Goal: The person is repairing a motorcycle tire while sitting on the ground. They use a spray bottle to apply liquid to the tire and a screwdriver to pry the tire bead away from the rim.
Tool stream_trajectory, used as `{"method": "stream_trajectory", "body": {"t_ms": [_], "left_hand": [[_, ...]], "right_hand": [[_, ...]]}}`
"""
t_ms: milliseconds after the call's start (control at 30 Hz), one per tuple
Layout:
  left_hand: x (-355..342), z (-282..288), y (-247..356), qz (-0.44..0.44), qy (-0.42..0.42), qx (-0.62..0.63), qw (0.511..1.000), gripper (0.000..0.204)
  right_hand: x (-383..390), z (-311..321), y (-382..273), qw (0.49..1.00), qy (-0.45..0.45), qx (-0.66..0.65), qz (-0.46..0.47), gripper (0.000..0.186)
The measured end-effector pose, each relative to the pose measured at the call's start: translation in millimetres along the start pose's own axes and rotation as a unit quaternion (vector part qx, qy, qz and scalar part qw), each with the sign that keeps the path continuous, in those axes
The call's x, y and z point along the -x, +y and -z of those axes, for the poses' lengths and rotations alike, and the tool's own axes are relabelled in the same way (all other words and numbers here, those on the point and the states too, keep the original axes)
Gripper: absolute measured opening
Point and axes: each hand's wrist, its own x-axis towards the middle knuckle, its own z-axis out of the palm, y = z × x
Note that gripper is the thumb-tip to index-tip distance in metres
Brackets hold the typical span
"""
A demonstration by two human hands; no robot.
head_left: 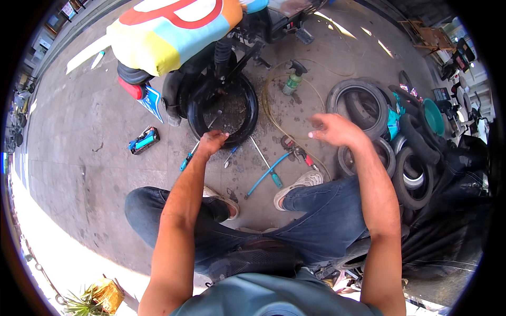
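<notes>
A scooter or small motorbike stands ahead of me, its black tyre [252, 117] low at the back end. Against the near left edge of that tyre, my left hand [214, 142] is closed with curled fingers; what they hold, if anything, is hidden. A screwdriver-like tool with a teal handle [186, 162] lies just below this hand. Held in the air to the right, my right hand [337, 129] is open, slightly blurred, with nothing in it. On the ground between my hands lie a long metal lever with a teal handle [276, 180] and small blue-handled pliers [230, 157].
A green spray bottle [293, 79] stands beside a coiled yellowish hose [270, 109]. An air gauge with a blue hose [268, 174] lies near my right shoe. Loose tyres [337, 100] pile up at right, by a teal bowl [434, 117]. A blue-black box [143, 141] sits left.
</notes>
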Motion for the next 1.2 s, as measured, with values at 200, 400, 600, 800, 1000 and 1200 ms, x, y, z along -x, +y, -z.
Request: {"method": "stream_trajectory", "body": {"t_ms": [200,400,600,800,1000,1200], "left_hand": [[-2,0,-4,-0.012,0.009,-0.012,1.0,0.064],[0,-1,-9,-0.036,0.025,-0.024,0.999,0.067],[5,-3,-4,-0.037,0.026,-0.032,0.998,0.066],[9,-4,-1,-0.037,0.029,-0.026,0.999,0.07],[3,-3,-7,-0.046,0.033,-0.026,0.998,0.07],[3,-5,-6,-0.041,0.03,-0.019,0.999,0.07]], "right_hand": [[-17,-4,6,1.0,0.009,0.003,-0.009,0.056],[-18,-8,12,1.0,-0.007,0.019,-0.001,0.056],[-17,-12,15,1.0,0.006,0.013,0.014,0.055],[-14,-14,10,1.0,0.005,0.027,0.013,0.054],[-17,-15,10,1.0,0.008,0.019,0.024,0.054],[-17,-16,10,1.0,0.001,0.011,0.014,0.053]]}}
